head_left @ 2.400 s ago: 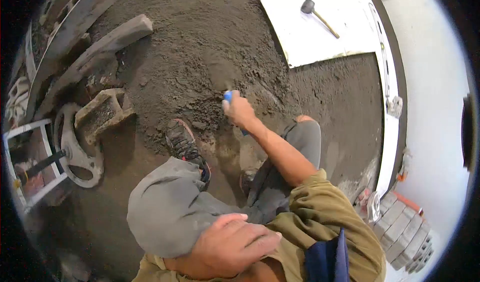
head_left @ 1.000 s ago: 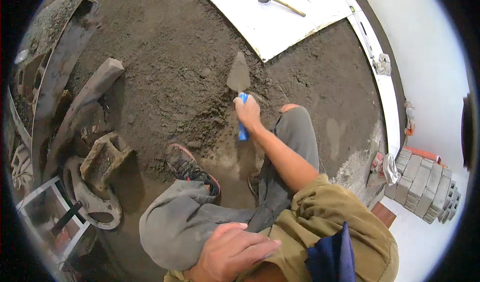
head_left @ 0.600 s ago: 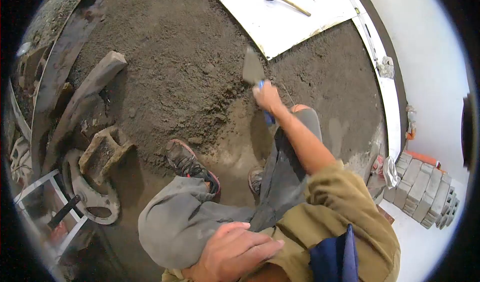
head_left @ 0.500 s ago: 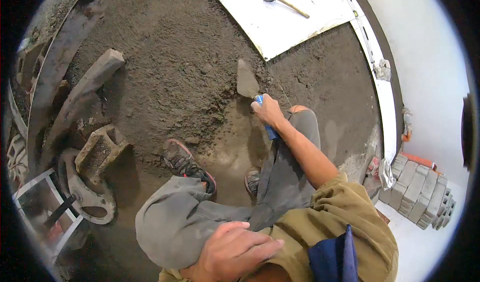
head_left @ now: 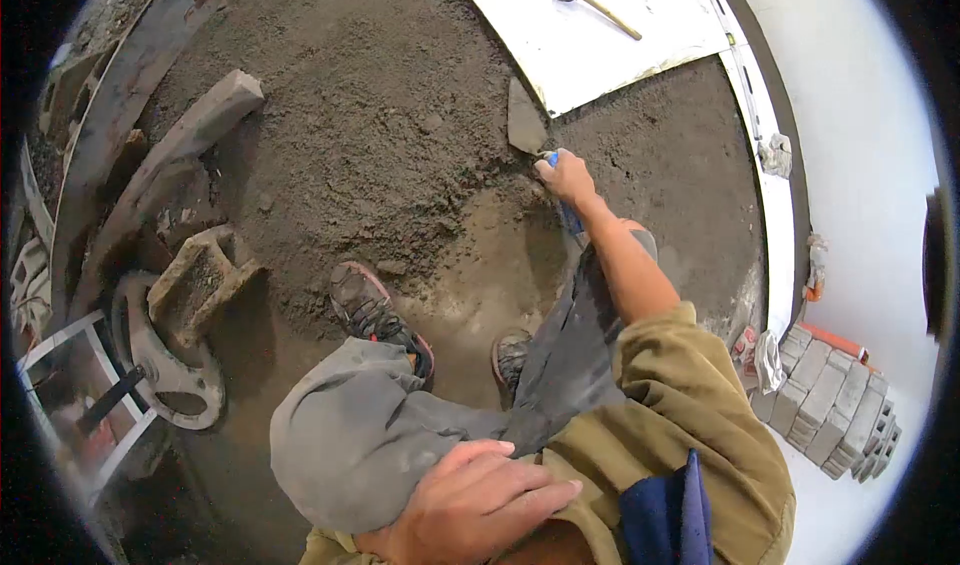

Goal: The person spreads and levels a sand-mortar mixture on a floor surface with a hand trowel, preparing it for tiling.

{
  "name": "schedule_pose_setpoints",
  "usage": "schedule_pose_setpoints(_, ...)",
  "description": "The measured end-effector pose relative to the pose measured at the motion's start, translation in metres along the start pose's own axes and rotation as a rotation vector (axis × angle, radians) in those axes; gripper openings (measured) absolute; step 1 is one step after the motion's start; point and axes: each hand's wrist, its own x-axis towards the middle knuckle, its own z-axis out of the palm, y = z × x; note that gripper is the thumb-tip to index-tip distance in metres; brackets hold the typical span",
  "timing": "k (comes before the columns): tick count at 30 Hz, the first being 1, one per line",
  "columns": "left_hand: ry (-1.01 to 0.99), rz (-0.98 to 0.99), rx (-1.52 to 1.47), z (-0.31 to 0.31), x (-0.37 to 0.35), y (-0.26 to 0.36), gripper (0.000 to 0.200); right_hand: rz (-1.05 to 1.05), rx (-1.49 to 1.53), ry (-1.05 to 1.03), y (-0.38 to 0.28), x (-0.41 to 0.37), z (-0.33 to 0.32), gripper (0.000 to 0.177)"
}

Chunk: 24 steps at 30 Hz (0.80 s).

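Observation:
A pointing trowel with a blue handle is in my right hand (head_left: 567, 180), fingers wrapped round the grip. The flat grey blade of the trowel (head_left: 525, 120) lies on the damp mortar bed (head_left: 400, 95), close beside the edge of a large white tile (head_left: 610, 40). Mortar below the blade ends in a ragged edge above bare floor. My left hand (head_left: 480, 500) rests across my bent left leg in grey trousers (head_left: 350, 435), fingers stretched out and holding nothing.
A black-headed mallet (head_left: 598, 5) lies on the white tile. On the left are a long concrete piece (head_left: 190, 145), a broken block (head_left: 200, 285) and a wheel-like part (head_left: 175, 365) beside a metal frame. Grey bricks (head_left: 825, 400) are stacked near the wall at right.
The trowel and my right hand have moved forward, bringing the blade alongside the tile edge. The view has shifted slightly. My left hand stays on my leg.

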Motion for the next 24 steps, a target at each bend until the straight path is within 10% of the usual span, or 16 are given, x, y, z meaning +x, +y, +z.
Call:
schedule_pose_setpoints(16,0.135,0.08,-0.089,-0.001,-0.005,-0.002,0.027,-0.376,-0.099,-0.335,-0.058,-0.076,0.043,0.043)
schedule_pose_setpoints(20,0.103,0.055,-0.097,-0.003,-0.011,-0.005,0.027,-0.211,0.045,0.045,-0.019,-0.006,0.097,0.041)
schedule_pose_setpoints(24,0.072,0.08,-0.069,-0.009,-0.005,-0.005,0.025,-0.25,0.023,-0.186,-0.082,-0.06,0.078,0.039)
